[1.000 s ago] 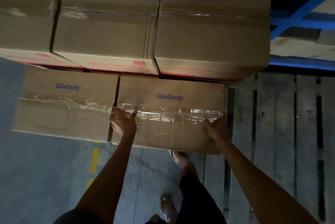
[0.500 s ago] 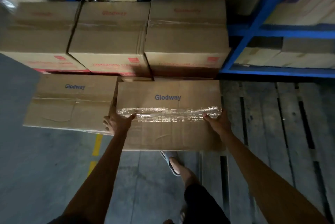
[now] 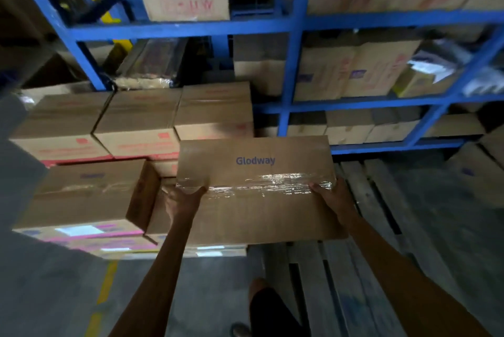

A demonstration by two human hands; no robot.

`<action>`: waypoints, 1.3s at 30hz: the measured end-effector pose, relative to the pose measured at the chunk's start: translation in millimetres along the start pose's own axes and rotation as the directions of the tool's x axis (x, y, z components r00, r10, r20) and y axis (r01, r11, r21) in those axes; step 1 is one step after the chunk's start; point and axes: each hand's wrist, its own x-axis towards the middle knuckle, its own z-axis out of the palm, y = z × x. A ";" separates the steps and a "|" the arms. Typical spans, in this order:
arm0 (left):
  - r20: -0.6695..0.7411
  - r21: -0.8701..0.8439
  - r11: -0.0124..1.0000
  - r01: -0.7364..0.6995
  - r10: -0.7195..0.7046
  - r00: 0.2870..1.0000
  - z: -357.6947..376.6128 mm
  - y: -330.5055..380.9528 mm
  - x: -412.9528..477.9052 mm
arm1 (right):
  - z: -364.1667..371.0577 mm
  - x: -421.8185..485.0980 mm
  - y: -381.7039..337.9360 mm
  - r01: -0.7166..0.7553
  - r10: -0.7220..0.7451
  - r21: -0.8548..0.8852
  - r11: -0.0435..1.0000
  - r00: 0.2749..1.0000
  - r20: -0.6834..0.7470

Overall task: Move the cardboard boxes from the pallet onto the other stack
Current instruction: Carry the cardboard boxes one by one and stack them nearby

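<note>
Left hand (image 3: 185, 200): clamped on the left end of the box (image 3: 253, 216), thumb over the top edge at the tape line. Its fingers go down the end face and are hidden.

Right hand (image 3: 334, 194): clamped on the right end in the same way, thumb on top, fingers out of sight below the edge.

Box: one, taped along the top, printed "Glodway" in blue. It is held level between both hands. Its left part is over the stack (image 3: 114, 244) and its right part is over the pallet (image 3: 365, 200). Whether its underside touches anything cannot be told.

Stack, counted:
- One blue-print box (image 3: 84, 194) just left of the held one, with a gap between them.
- Three red-print boxes (image 3: 139, 118) in a row behind, side by side.
- A lower layer with pink labels, of which only the front faces show, so no count is possible.

Pallet: one, bare wooden slats, running out of view at the bottom.

Rack (image 3: 294, 63): one, blue steel, behind the stack and pallet, with three shelf levels in view. The cartons on it are blurred and their print is unreadable.

Floor (image 3: 49, 282): grey concrete with one broken yellow line (image 3: 107, 284).

Partly seen:
- One carton (image 3: 474, 170) at the right edge, cut off.
- The person's leg (image 3: 272, 309) and a foot at the bottom edge, dark and indistinct.
</note>
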 end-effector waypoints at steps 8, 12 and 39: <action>0.130 -0.058 0.994 -0.089 0.096 0.987 91.8 90.9 -81.5 | -152.3 10.2 6.9 -0.012 0.013 0.006 1.000 0.988 -0.154; 0.267 -0.038 0.994 -0.104 0.111 0.957 178.1 105.9 -114.9 | -224.6 56.8 46.1 -0.053 0.048 -0.019 0.998 0.977 -0.209; 0.201 0.330 0.937 0.115 -0.189 0.961 981.4 102.2 -30.8 | -309.8 829.0 441.8 -0.254 0.253 -0.293 0.922 0.967 -0.043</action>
